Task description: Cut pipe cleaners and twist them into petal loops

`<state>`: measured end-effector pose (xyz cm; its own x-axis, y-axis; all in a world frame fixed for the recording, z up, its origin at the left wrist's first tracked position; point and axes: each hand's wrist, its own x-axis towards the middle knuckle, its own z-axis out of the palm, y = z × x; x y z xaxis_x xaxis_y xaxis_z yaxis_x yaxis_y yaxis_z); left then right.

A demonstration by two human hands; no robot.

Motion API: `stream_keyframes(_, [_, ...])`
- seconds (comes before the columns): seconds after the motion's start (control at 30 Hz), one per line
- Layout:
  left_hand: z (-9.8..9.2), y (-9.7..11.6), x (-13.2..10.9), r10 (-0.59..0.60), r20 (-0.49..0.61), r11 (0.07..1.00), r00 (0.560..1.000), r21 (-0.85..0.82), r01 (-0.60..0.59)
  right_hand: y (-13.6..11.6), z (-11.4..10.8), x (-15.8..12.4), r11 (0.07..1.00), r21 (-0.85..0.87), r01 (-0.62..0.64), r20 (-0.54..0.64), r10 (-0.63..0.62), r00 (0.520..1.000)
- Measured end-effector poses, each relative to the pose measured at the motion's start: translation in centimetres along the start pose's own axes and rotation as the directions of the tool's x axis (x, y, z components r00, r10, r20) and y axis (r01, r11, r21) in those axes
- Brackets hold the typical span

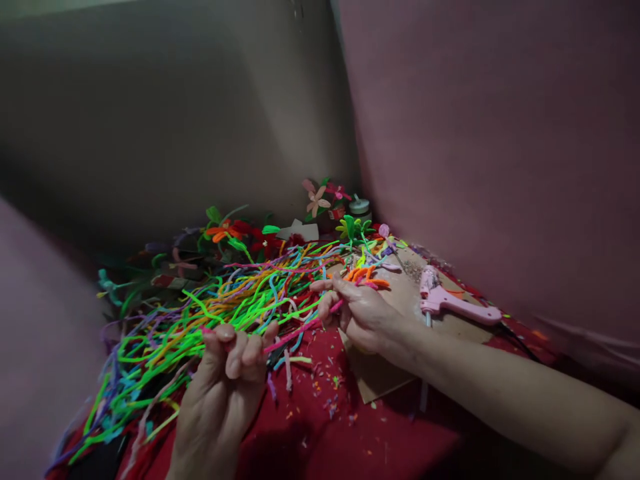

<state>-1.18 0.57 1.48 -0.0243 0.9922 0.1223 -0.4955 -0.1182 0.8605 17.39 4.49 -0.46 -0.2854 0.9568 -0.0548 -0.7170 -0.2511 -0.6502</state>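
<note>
A hot-pink pipe cleaner [300,331] stretches between my two hands, slanting up to the right. My left hand [230,373], low and left of centre, has its fingers closed round one end. Farther right and higher, my right hand [357,313] grips the other end, its fingertips pinched together. Behind and left of the hands lies a large heap of loose pipe cleaners [200,320] in green, orange, blue and purple. Orange bent pieces [367,275] lie just beyond the right hand.
A pink glue gun [457,307] rests on a brown board [380,373] at the right. Pipe-cleaner flowers [316,200] and a lidded jar [359,207] stand at the back against the walls. Coloured clippings [330,403] litter the red cloth [290,440].
</note>
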Motion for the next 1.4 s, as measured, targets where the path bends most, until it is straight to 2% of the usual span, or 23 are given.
stream_keyframes(0.1, [0.1, 0.1, 0.2, -0.084, -0.043, 0.991, 0.996, -0.110, 0.079, -0.1, 0.2, -0.3, 1.000, 0.001, 0.030, 0.041, -0.030, 0.999])
stream_keyframes(0.27, [0.5, 0.1, 0.0, -0.153, -0.056, 0.973, 0.987, -0.182, 0.140, 0.5, 0.4, -1.0, 0.996, -0.013, -0.088, 0.234, 0.089, 0.968])
stream_keyframes(0.43, [0.1, 0.2, 0.1, -0.113, -0.045, 0.983, 0.993, -0.151, 0.105, 1.8, 0.6, -1.6, 0.978, -0.145, -0.153, 0.225, 0.183, 0.957])
stream_keyframes(0.53, [-0.4, -0.2, 0.2, -0.068, -0.010, 0.993, 0.998, -0.092, 0.067, 2.3, 0.8, -1.9, 0.956, -0.257, -0.144, 0.219, 0.203, 0.954])
stream_keyframes(0.63, [-0.4, -0.8, 0.0, -0.061, 0.079, 0.998, 0.995, -0.031, 0.064, 2.4, 1.1, -2.1, 0.911, -0.390, -0.133, 0.177, 0.215, 0.960])
stream_keyframes(0.73, [0.0, -1.2, -0.6, -0.161, 0.141, 0.986, 0.977, 0.064, 0.153, 2.5, 1.4, -2.4, 0.870, -0.473, -0.139, 0.118, 0.219, 0.969])
stream_keyframes(0.83, [0.4, -1.6, -1.2, -0.276, 0.137, 0.935, 0.951, 0.267, 0.233, 3.0, 1.6, -2.4, 0.834, -0.535, -0.137, 0.084, 0.214, 0.973])
stream_keyframes(0.93, [0.3, -2.1, -1.5, -0.307, 0.126, 0.882, 0.943, 0.409, 0.233, 3.7, 1.7, -2.3, 0.796, -0.589, -0.143, 0.077, 0.231, 0.970])
stream_keyframes(1.0, [0.2, -2.5, -1.4, -0.303, 0.118, 0.872, 0.946, 0.436, 0.225, 4.1, 1.8, -2.2, 0.796, -0.590, -0.134, 0.078, 0.221, 0.972])
stream_keyframes(1.1, [0.2, -2.6, -1.1, -0.244, 0.076, 0.916, 0.967, 0.345, 0.205, 4.1, 1.9, -2.2, 0.833, -0.545, -0.095, 0.143, 0.204, 0.968])
stream_keyframes(1.23, [0.2, -2.3, -0.4, -0.095, -0.057, 0.993, 0.994, 0.066, 0.099, 3.6, 1.5, -2.3, 0.899, -0.438, -0.006, 0.243, 0.125, 0.962])
stream_keyframes(1.33, [-0.1, -2.2, 0.2, -0.051, -0.075, 0.998, 0.996, -0.049, 0.047, 3.6, 0.8, -2.1, 0.914, -0.404, 0.022, 0.248, 0.087, 0.965])
stream_keyframes(1.4, [-0.4, -2.3, 0.4, -0.025, -0.069, 0.996, 0.997, -0.086, 0.019, 3.9, 0.3, -1.8, 0.935, -0.355, -0.026, 0.211, 0.107, 0.972])
